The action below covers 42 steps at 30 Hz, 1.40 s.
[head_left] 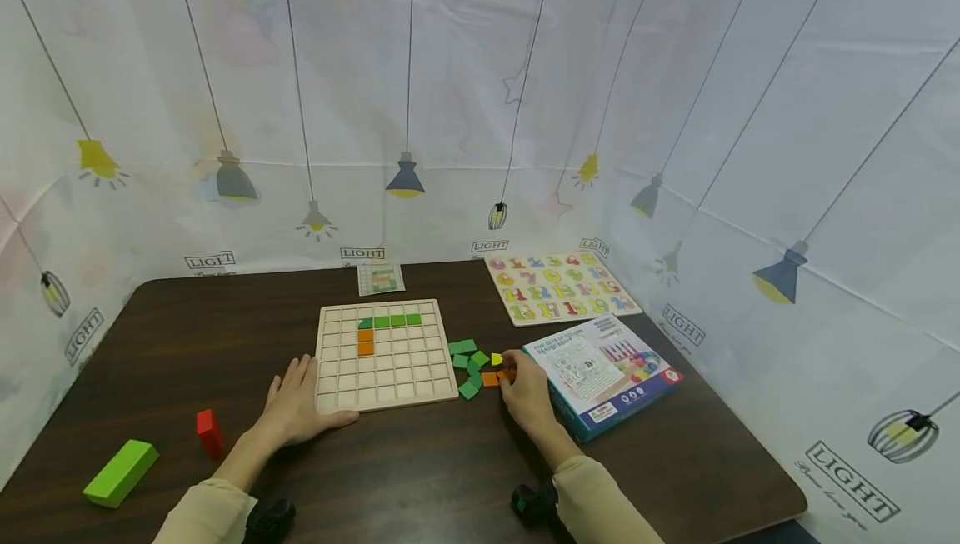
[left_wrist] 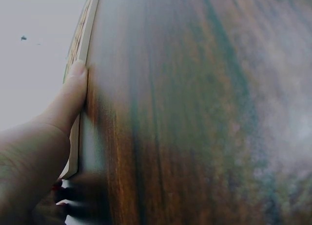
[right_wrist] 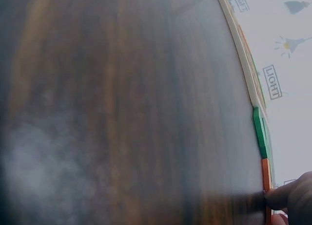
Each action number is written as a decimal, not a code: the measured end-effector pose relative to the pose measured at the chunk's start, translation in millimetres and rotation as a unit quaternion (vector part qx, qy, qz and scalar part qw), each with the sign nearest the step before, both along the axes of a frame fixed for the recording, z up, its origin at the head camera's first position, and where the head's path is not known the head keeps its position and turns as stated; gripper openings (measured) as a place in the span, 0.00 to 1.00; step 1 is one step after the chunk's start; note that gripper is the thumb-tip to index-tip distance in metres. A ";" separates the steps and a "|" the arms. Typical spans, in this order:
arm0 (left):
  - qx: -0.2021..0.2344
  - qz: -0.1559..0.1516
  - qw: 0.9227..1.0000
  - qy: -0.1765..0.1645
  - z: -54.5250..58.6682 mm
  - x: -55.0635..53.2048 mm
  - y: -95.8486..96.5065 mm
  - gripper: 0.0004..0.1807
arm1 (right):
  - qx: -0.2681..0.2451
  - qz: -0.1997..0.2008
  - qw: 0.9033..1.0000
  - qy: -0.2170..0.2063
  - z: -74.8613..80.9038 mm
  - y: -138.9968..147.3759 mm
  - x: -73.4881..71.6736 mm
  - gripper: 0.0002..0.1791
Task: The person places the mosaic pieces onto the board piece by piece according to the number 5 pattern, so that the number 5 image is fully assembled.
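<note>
A wooden grid board (head_left: pixel 382 373) lies on the dark table, with a row of green tiles (head_left: pixel 397 321) and two orange tiles (head_left: pixel 365 342) set in its upper cells. At its lower left corner rests my left hand (head_left: pixel 296 402), fingers straight along the left side and thumb by the front edge. In the left wrist view the thumb (left_wrist: pixel 73 91) presses against the board's edge. Right of the board, my right hand (head_left: pixel 528 390) bends over a small pile of green tiles (head_left: pixel 471 369) and orange ones, its fingertips pinching an orange tile (head_left: pixel 505 375). A yellow piece (head_left: pixel 497 359) is beside them.
A boxed game (head_left: pixel 600 369) lies just right of my right hand. Behind it is a number puzzle board (head_left: pixel 558 287); a small pattern card (head_left: pixel 381 279) lies behind the grid board. A red block (head_left: pixel 210 433) and a light green block (head_left: pixel 122 473) are at the left.
</note>
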<state>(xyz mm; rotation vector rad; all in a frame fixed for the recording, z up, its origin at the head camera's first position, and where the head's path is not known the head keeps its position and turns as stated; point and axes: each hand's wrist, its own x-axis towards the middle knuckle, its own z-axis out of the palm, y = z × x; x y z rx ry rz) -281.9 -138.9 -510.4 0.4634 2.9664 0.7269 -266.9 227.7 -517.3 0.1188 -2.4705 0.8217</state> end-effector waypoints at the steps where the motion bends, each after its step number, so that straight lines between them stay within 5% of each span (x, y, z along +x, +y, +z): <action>1: 0.000 0.000 1.000 0.000 0.5 0.3 -0.2 0.68 | 0.005 -0.003 1.000 -0.001 0.1 -0.3 -0.1 0.19; 12: -0.007 0.007 1.000 -0.006 -1.7 -1.5 -5.7 0.68 | 0.009 -0.003 1.000 0.004 -2.0 -7.3 -6.0 0.19; 27: -0.003 0.013 1.000 -0.008 -0.2 -4.4 -9.3 0.68 | -0.174 0.040 0.984 0.002 1.4 -16.1 -24.0 0.22; 35: 0.000 0.015 1.000 -0.003 -1.9 -3.0 -7.5 0.68 | -0.177 0.076 0.981 -0.013 1.4 -25.9 -34.2 0.22; 42: 0.000 0.010 1.000 0.010 -1.4 -1.6 0.0 0.68 | -0.159 0.128 0.979 0.020 3.0 -38.9 -41.7 0.21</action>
